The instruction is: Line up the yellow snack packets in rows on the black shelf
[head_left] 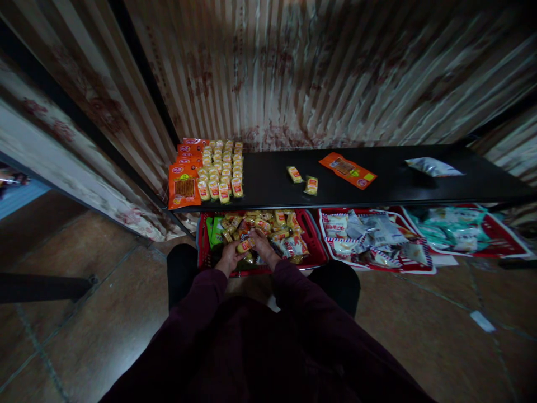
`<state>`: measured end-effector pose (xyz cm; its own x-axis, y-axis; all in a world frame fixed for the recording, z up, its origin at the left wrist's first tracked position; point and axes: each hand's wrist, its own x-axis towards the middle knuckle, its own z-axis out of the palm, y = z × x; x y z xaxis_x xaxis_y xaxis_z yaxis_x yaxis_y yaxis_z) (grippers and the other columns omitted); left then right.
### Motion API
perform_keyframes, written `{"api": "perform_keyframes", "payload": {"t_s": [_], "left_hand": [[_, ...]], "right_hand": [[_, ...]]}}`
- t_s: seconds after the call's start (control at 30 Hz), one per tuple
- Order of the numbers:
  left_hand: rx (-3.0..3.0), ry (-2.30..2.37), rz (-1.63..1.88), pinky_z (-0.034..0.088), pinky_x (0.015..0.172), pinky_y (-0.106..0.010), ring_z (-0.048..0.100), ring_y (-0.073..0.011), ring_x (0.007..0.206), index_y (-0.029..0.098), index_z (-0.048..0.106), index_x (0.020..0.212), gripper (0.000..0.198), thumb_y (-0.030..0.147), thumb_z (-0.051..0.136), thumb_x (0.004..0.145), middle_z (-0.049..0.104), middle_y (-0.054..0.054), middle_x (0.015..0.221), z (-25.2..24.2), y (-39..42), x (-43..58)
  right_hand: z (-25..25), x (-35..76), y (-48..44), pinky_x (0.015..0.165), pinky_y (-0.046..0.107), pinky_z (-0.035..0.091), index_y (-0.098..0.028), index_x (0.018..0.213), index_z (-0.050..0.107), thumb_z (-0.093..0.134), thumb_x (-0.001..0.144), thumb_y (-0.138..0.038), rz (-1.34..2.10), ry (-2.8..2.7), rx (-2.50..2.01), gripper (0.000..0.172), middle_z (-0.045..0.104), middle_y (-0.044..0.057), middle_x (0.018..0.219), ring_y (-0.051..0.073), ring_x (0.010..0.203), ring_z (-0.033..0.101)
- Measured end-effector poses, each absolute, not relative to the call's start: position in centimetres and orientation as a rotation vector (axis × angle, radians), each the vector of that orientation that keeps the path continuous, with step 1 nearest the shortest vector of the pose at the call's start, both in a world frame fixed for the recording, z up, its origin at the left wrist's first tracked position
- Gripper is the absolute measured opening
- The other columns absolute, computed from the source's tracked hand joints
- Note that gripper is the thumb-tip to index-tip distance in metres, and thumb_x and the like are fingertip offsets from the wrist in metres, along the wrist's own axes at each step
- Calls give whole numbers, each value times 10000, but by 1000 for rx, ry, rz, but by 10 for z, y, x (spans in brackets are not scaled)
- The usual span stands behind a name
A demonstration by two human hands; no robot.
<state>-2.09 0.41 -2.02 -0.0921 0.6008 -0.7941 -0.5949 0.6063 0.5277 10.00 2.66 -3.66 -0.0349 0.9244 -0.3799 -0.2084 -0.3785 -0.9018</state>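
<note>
Slightly slanting, snack packet [245, 245], long axis crosswise

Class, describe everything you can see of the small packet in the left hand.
The small packet is oblong and yellowish, with a red-orange label and what looks like plastic wrapping. It slants over the leftmost red basket, held in the left hand, the right hand close at its other end; contact there is unclear.

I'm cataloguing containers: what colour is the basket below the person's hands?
The basket is red, seen in the head view.
</note>
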Motion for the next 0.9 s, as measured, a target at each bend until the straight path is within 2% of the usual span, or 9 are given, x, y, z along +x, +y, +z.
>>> {"api": "perform_keyframes", "payload": {"t_s": [0.17, 0.4, 0.53, 0.67, 0.9], "left_hand": [[-144, 1281, 1101, 566, 628, -305, 615, -133, 647, 142, 553, 836, 35, 136, 543, 803, 618, -47, 738, -23, 5, -18], [-210, 1262, 1169, 541, 712, -291, 607, -112, 661, 174, 526, 834, 42, 155, 489, 834, 604, -17, 717, -27, 8, -5], [-160, 1322, 1147, 515, 689, -277, 597, -112, 657, 185, 539, 868, 79, 182, 554, 790, 606, -12, 740, -28, 8, -1], [-70, 1376, 1101, 483, 645, -255, 572, -96, 600, 186, 563, 905, 162, 187, 598, 747, 611, -3, 746, -27, 7, 0], [13, 1378, 1077, 457, 630, -241, 564, -84, 562, 180, 566, 859, 238, 144, 684, 655, 614, 2, 691, -27, 5, 0]], "right_hand": [[-44, 97, 20, 730, 333, 476, -269, 964, 577, 579, 717, -545, 1647, -593, -1373, 370, 673, 12, 915, 184, 843, 617], [-51, 88, 16, 711, 323, 496, -225, 826, 557, 589, 680, -535, 1639, -491, -1268, 344, 689, 20, 812, 203, 825, 636], [-56, 85, 18, 694, 317, 511, -218, 853, 554, 616, 648, -525, 1635, -513, -1182, 374, 684, 7, 804, 203, 819, 636], [-60, 86, 21, 666, 312, 521, -220, 878, 567, 596, 678, -529, 1609, -547, -1184, 369, 675, 9, 777, 203, 803, 639], [-64, 88, 21, 624, 308, 530, -219, 897, 589, 555, 712, -581, 1606, -608, -1197, 408, 664, 25, 726, 212, 783, 649]]}}
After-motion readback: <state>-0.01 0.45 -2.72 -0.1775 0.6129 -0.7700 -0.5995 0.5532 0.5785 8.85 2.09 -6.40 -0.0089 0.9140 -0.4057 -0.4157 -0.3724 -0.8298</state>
